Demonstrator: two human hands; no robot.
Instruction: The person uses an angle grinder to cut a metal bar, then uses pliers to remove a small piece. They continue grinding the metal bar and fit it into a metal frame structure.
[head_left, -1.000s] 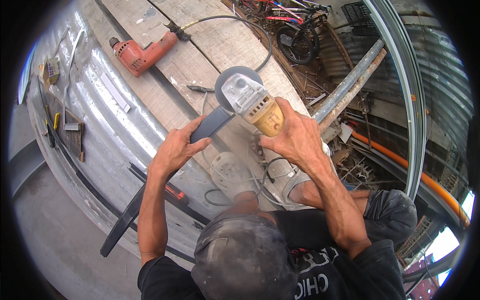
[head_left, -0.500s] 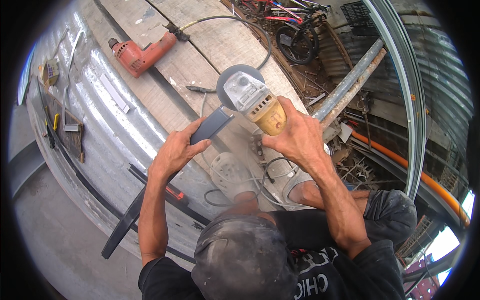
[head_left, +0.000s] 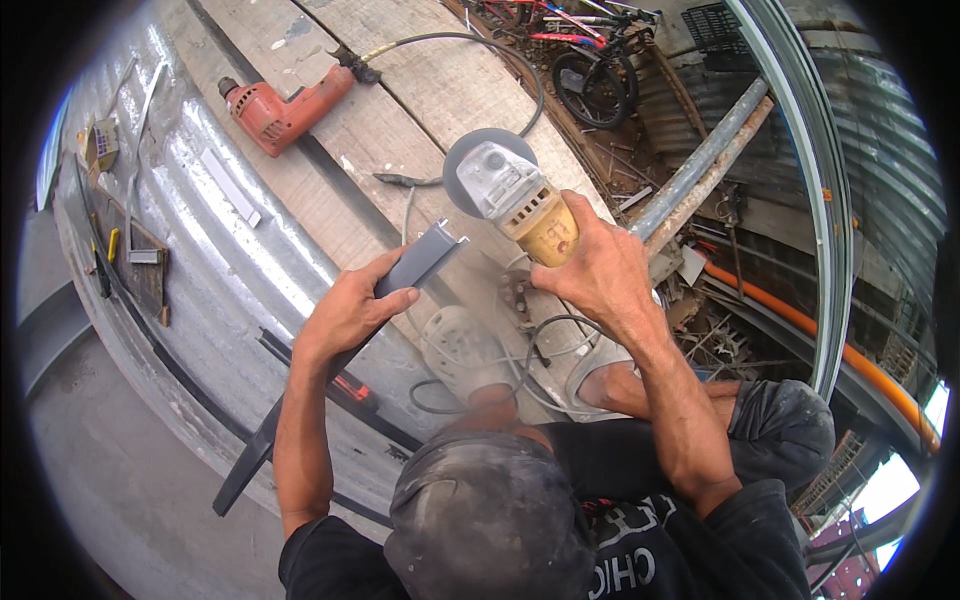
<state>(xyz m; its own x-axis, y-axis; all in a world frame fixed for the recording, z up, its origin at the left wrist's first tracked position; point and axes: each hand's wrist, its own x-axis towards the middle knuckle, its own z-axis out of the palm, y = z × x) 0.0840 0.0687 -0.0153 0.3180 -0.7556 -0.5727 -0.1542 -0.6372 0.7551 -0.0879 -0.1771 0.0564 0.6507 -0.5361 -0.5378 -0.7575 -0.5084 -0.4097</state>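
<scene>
My left hand (head_left: 352, 308) is closed round a long dark grey metal channel (head_left: 424, 258), whose cut, open end points up toward the disc. The rest of the channel runs back under my left forearm to the lower left. In my right hand (head_left: 598, 262) is an angle grinder (head_left: 528, 207) with a yellow body and a grey metal head, gripped by its body. Its round grey disc (head_left: 462, 172) sits beyond the channel's end, apart from it. Whether the disc spins I cannot tell.
A red power drill (head_left: 285, 112) lies on the wooden planks (head_left: 400, 90), its black cable curving right. Corrugated metal sheet (head_left: 225, 180) covers the left, with a pale strip (head_left: 230, 188) on it. Pipes (head_left: 700, 160), a bicycle (head_left: 595, 75) and scrap are at the right. A loose cord (head_left: 440, 408) loops by my feet.
The grinder has shifted slightly right and the channel's end has moved a little right and down, widening the gap between them. Both hands keep their grip.
</scene>
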